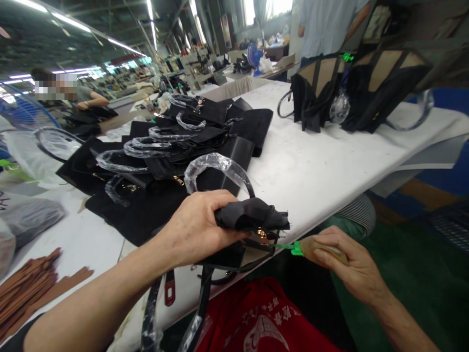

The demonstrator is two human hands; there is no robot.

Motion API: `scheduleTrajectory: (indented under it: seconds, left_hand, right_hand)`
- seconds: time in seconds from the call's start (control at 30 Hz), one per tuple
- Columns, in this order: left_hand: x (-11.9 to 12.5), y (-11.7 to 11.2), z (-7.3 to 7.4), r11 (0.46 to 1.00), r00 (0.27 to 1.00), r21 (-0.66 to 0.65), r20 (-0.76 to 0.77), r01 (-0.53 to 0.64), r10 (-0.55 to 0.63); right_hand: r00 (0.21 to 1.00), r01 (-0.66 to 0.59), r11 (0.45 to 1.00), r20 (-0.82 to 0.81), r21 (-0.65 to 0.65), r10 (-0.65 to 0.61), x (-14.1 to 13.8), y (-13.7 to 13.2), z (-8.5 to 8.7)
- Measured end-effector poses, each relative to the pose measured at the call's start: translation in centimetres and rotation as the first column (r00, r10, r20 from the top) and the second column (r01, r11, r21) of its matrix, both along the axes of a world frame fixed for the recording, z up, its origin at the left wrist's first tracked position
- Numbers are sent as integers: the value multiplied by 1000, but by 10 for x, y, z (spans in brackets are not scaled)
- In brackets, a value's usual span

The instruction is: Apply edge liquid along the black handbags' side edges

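Observation:
My left hand (200, 222) is closed around the folded edge of a black handbag (249, 215) near the table's front edge. A small gold-coloured metal piece (262, 236) hangs at that edge, with loose threads close by. In my right hand (348, 259) is a tool with a tan handle (326, 248), a bright green collar and a thin shaft. Its tip points left and is close to the gold piece; I cannot tell whether they touch. Below hang black handles partly wrapped in clear plastic (190, 332) and a reddish-brown tag (169, 288).
A pile of black handbags (205, 127) with plastic-wrapped handles covers the table's left middle. Two more black bags (315, 98) stand at the far right of the white table (304, 166). Brown strips (32, 283) lie at left. A person (326, 24) stands behind; another sits at far left.

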State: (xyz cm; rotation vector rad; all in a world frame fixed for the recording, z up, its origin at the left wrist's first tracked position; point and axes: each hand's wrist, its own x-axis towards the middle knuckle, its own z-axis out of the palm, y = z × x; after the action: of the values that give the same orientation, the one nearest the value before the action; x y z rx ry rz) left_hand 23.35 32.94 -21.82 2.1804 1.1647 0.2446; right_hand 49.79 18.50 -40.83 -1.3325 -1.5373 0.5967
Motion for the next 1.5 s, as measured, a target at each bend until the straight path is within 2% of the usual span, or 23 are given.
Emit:
scheduleTrajectory:
  seconds: [0.1,0.3,0.4,0.53,0.67,0.83,0.97,1.07,1.13,1.23,1.3,1.43,1.5]
  left_hand:
    - [-4,-4,-1,999,999,20,-29,43,-42]
    - [-10,-14,-2,997,998,-58,31,59,-58]
    - [-11,-19,-2,995,997,-70,55,65,-62]
    - [-13,-23,-2,994,995,-86,72,72,-66]
    - [-15,-25,-4,995,995,-71,70,70,-65]
    - [-15,-25,-4,996,997,-72,59,50,-46]
    - [-16,-25,-2,994,998,-95,53,47,-42]
    - [-19,-25,-3,995,997,-92,68,43,-37]
    - [-20,-25,-4,994,996,-98,77,42,-35]
    - [-22,-25,-4,992,996,-113,81,50,-41]
    - [-23,-25,-4,991,995,-116,82,61,-52]
    - [-25,-24,-4,990,994,-114,79,80,-71]
    - [-27,-23,-5,990,994,-109,84,85,-76]
  right_hand:
    - [995,101,995,1,0,-101,-2,-1,-2]
    - [992,58,998,-109,-39,-62,-8,-6,7]
    - [998,30,999,-49,-27,-32,-9,-10,7]
    - [989,149,988,6,33,-150,-8,-12,4]
    - [997,64,997,-41,-33,-66,-11,-12,6]
    - [989,146,989,-4,19,-146,-16,-7,11]
    - [999,52,998,-5,-43,-53,-15,-3,12]
    - [985,173,985,11,-8,-172,-13,-2,13]
    - [979,198,979,-45,-43,-200,-13,-4,15]
    - [978,113,980,-156,-163,-138,-13,-6,21]
    - [982,73,976,-157,-203,-106,-14,-6,23]
    - [978,184,966,-63,-184,-198,-16,-7,25]
    - [968,205,956,-104,-209,-230,-16,-9,25]
